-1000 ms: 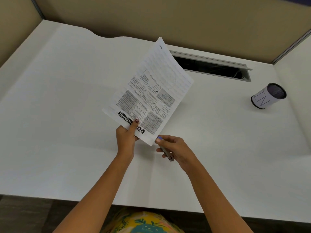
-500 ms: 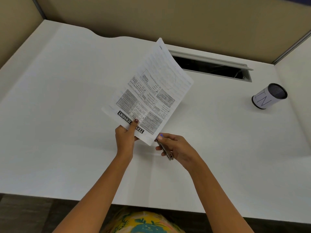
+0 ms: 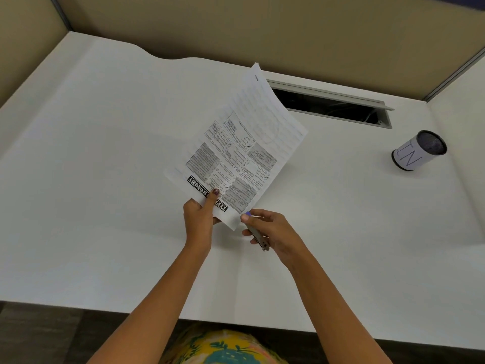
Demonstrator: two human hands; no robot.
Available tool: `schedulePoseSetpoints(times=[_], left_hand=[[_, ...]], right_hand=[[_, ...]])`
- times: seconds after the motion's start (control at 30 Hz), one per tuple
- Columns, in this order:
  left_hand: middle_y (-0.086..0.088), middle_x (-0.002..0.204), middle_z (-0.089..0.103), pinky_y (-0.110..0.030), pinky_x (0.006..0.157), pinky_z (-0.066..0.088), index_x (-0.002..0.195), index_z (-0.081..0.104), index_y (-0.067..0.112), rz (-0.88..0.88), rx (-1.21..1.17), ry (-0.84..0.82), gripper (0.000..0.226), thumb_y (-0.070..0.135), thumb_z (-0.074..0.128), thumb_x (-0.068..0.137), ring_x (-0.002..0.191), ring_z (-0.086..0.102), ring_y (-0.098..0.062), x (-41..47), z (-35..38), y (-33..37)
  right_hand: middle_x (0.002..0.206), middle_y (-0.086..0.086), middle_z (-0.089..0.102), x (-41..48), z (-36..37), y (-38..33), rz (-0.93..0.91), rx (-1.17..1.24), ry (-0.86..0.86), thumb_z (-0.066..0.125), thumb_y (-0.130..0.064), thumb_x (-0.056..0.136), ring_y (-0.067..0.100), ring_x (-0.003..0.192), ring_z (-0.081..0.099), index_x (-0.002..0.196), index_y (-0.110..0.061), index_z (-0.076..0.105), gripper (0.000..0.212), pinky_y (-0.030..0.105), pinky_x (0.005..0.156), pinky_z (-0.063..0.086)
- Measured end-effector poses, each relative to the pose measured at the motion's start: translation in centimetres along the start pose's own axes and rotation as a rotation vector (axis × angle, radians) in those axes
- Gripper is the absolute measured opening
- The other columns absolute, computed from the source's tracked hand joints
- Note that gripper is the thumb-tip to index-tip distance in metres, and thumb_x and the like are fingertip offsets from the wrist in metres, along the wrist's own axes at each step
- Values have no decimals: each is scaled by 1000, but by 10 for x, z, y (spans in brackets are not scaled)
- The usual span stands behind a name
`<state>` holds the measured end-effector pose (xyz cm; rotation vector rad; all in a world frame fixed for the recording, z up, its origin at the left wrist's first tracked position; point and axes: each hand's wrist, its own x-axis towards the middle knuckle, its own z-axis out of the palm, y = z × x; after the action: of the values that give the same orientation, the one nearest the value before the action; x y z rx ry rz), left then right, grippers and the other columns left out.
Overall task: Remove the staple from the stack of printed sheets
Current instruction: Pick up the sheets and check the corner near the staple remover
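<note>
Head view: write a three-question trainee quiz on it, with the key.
1. True or false: the left hand pinches the sheets at their near edge.
2. The right hand holds: A) a metal tool; B) a pen; C) nothing.
3. Fill in: the cup is on the desk to the ___ of the sheets.
Key: 1 true; 2 A; 3 right.
</note>
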<state>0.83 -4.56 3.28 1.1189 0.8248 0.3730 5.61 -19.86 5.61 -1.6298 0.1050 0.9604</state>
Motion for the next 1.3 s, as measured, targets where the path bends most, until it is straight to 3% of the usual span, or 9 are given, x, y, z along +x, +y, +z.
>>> schedulePoseSetpoints(times=[0.2,0.33,0.57,0.67,0.8,0.93,1.07,1.2,1.3], left_hand=[[14,93,75,-36,63,60,100,64,39,-5,-98,-49,28,12,60,91,88,72,-12,-2,-1,1],[12,96,73,-35,61,60,102,63,38,-7,-88,-35,28,13,60,91,87,72,-13,-1,-1,-1],[4,103,71,-37,64,61,112,59,35,-1,-85,-26,31,13,60,90,87,72,-14,0,-2,1],[6,100,72,-36,63,61,109,60,36,7,-96,-40,29,13,60,91,87,72,-14,1,-3,3],[10,95,73,-36,62,60,102,62,37,10,-92,-35,27,14,60,90,84,72,-12,2,-1,3],[12,88,75,-35,62,60,100,64,38,12,-95,-41,27,13,60,91,84,72,-13,2,-1,4],[6,99,73,-41,68,61,108,61,35,5,-72,-31,28,14,61,90,87,72,-15,1,1,3],[-4,108,70,-45,72,59,122,58,24,23,-28,-34,32,16,60,91,95,70,-22,-2,2,3],[-1,104,71,-45,72,59,110,61,32,37,1,-31,25,17,61,91,94,70,-23,-4,3,4]], right_hand=[[96,-3,73,-3,-6,2,13,89,-90,71,-42,84,15,78,66,108,-12,73,39,25,73,53],[94,0,70,-3,-8,0,58,257,-161,75,-35,80,17,74,62,117,-3,66,50,27,73,54],[102,12,69,-7,-8,0,229,655,-242,70,-23,86,20,64,61,124,-4,60,43,27,56,54],[99,10,70,-6,-7,1,269,699,-213,71,-24,84,17,57,59,109,-9,59,31,23,48,50],[88,3,70,-8,-7,4,178,461,-98,73,-28,84,9,46,46,93,-13,63,20,18,42,39],[101,2,70,-10,-7,7,67,-10,24,59,-46,91,13,62,54,103,-15,68,34,27,60,46],[98,2,68,-13,-6,9,58,-3,-46,35,-52,99,17,74,57,113,-14,67,51,33,73,50],[96,6,69,-14,-4,9,35,21,-40,46,-51,95,16,75,61,108,-14,69,46,34,77,50],[91,0,70,-15,-2,5,23,64,-74,56,-55,85,15,73,62,108,-14,71,50,31,73,51]])
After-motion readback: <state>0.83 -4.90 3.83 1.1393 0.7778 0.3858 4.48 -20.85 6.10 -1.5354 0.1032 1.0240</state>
